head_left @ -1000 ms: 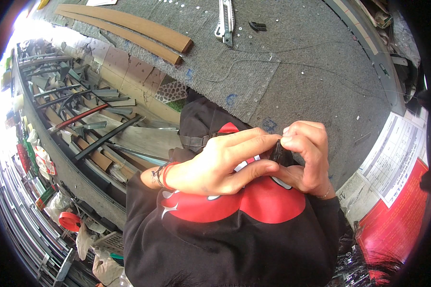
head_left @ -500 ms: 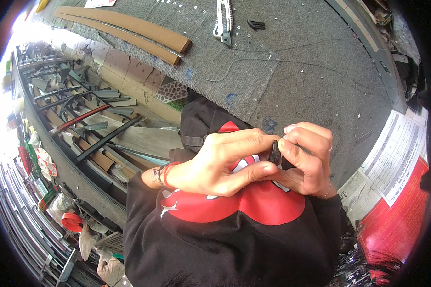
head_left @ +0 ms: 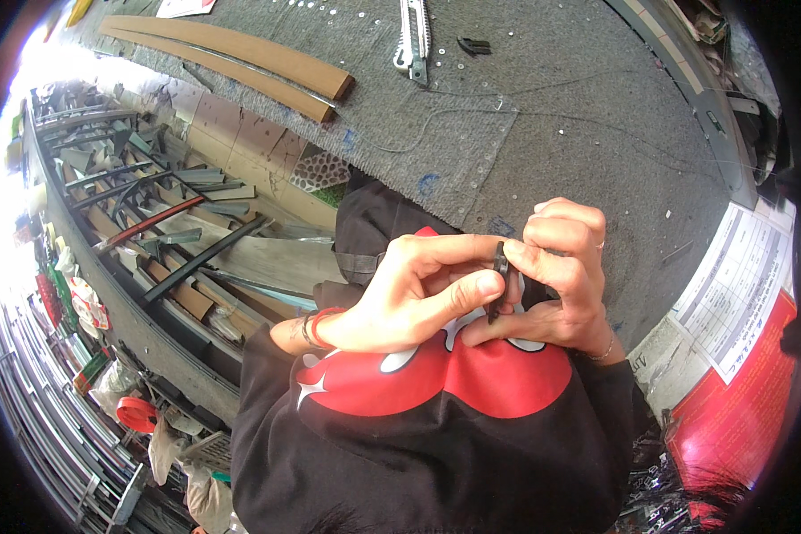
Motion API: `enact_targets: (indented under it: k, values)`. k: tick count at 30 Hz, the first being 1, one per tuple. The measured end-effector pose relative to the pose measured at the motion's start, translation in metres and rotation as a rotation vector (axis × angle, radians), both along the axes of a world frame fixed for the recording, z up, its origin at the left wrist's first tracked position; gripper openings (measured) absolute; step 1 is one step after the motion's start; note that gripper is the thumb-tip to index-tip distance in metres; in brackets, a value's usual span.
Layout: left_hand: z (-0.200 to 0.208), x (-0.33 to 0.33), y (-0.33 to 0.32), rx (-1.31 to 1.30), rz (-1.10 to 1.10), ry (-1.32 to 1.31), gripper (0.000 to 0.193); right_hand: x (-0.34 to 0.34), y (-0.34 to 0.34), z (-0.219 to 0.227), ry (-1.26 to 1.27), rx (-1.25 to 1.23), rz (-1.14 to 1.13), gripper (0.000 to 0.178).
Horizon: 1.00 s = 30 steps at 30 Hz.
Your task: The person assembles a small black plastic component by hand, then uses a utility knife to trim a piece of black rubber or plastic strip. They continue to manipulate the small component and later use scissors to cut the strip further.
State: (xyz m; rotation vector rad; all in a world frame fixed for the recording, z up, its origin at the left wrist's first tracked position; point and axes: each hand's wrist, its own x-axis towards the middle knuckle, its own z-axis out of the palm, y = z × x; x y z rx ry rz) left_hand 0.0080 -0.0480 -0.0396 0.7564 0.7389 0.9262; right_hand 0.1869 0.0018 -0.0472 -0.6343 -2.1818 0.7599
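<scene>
In front of my chest, a small dark plastic-looking piece (head_left: 500,267) stands nearly upright between my two hands; its exact kind is hard to make out. My left hand (head_left: 396,298) grips it from the left, forefinger along its top and thumb at its side. From the right, the curled fingers of my right hand (head_left: 568,276) pinch the same piece, with the thumb lower down. Fingers cover part of it. Beyond them, on the grey carpeted bench (head_left: 587,107), lie a small black clip-like part (head_left: 474,45) and a box cutter (head_left: 413,44).
Two long brown strips (head_left: 258,58) lie at the bench's far left. Left of me, a long bin (head_left: 125,307) holds many offcuts and bars. Printed paper (head_left: 730,294) and a red sheet (head_left: 730,400) are at the right. A thin wire (head_left: 587,87) crosses the bench.
The dark piece has turned more upright and shows more of its length. My right hand has shifted slightly up and left, its thumb moving away from its fingers.
</scene>
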Motion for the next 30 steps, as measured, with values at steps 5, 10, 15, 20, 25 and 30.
enact_targets:
  k: [5, 10, 15, 20, 25, 30]
  values:
    - [0.000, -0.003, 0.004, -0.148, -0.093, -0.009, 0.037, 0.003, 0.009, 0.000, -0.002, -0.150, 0.089, 0.074]
    - [-0.005, -0.002, 0.006, -0.214, -0.026, -0.092, 0.041, -0.001, 0.010, -0.001, -0.003, -0.238, 0.118, 0.070]
    - [-0.010, -0.001, 0.004, -0.250, 0.024, -0.190, 0.036, -0.001, 0.010, 0.001, -0.087, -0.203, 0.110, 0.066]
    - [-0.019, 0.000, 0.002, -0.234, 0.060, -0.170, 0.037, -0.005, 0.004, -0.003, -0.073, -0.260, 0.038, 0.070]
    - [-0.022, 0.001, -0.003, -0.237, 0.077, -0.139, 0.037, -0.007, -0.004, -0.010, -0.015, -0.307, 0.017, 0.067]
    - [-0.019, 0.002, -0.005, -0.271, 0.069, -0.116, 0.037, -0.008, -0.014, -0.015, 0.034, -0.403, 0.012, 0.067]
